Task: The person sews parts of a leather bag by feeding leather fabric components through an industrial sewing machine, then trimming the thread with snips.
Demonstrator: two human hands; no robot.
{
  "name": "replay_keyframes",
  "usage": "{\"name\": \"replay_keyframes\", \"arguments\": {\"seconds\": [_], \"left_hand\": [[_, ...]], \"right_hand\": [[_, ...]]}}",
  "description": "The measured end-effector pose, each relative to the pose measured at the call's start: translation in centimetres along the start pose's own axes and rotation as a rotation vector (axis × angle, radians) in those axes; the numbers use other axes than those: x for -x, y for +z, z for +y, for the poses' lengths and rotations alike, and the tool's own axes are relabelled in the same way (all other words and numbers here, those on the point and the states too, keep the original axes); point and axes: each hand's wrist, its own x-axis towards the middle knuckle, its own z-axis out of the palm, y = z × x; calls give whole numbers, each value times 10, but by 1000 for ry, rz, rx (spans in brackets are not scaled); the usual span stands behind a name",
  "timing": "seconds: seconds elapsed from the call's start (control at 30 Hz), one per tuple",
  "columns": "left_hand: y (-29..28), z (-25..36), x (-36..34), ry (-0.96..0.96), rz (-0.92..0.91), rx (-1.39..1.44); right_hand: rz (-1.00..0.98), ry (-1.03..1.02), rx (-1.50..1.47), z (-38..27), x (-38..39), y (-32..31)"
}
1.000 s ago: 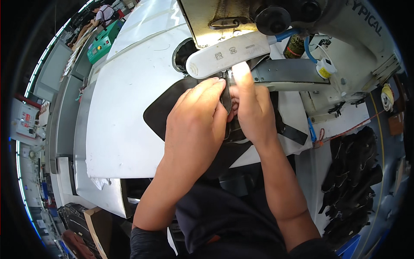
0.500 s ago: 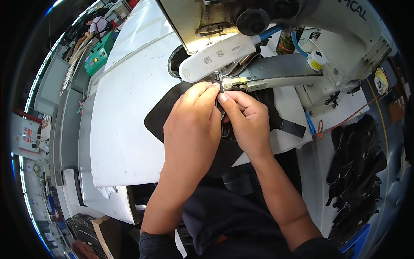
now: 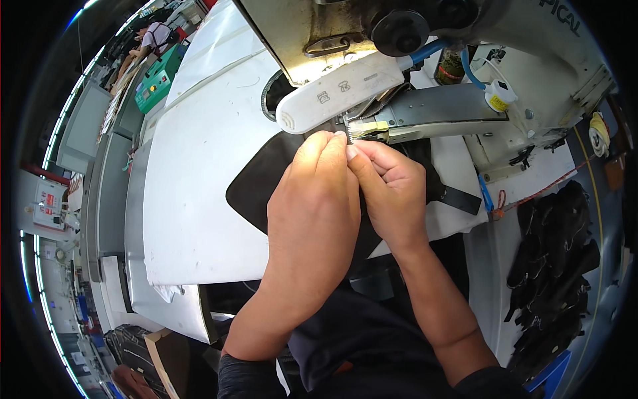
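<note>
Close under the sewing machine (image 3: 558,80), my left hand (image 3: 314,199) and my right hand (image 3: 395,189) meet with pinched fingertips. Between them they grip the edge of a dark fabric piece (image 3: 256,183), along which runs a zipper (image 3: 350,135) with light metal teeth. The zipper leads up to the needle area, partly hidden by a long white plastic housing (image 3: 345,90). Beside my right fingertips lies the machine's narrow grey bed (image 3: 442,106). My left hand covers much of the fabric, which spreads flat out to its left. A curved zipper length (image 3: 268,96) shows behind the housing.
A white tabletop (image 3: 193,199) extends to the left. A small oil bottle (image 3: 499,96) with a blue tube sits on the machine. At the right hangs a pile of dark pieces (image 3: 551,266). Far left are a green machine (image 3: 159,78) and a person (image 3: 154,36).
My left hand has turned and shifted right against my right hand, covering the zipper stretch that showed between them. Both hands still pinch at the machine. The whole view has shifted slightly.
</note>
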Motion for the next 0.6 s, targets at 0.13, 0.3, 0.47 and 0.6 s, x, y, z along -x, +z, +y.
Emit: {"name": "replay_keyframes", "arguments": {"seconds": [0.13,0.3,0.47,0.6], "left_hand": [[0,6,1,-62,-28,21],[-1,12,-2,-96,-59,31],[3,14,0,-131,52,66],[5,6,12,-125,57,161]], "right_hand": [[-44,18,-77,-2,-2,-4],[-95,73,-62,-6,-8,-9],[-168,128,-54,-9,-9,-18],[-338,137,82,-6,-3,-34]]}}
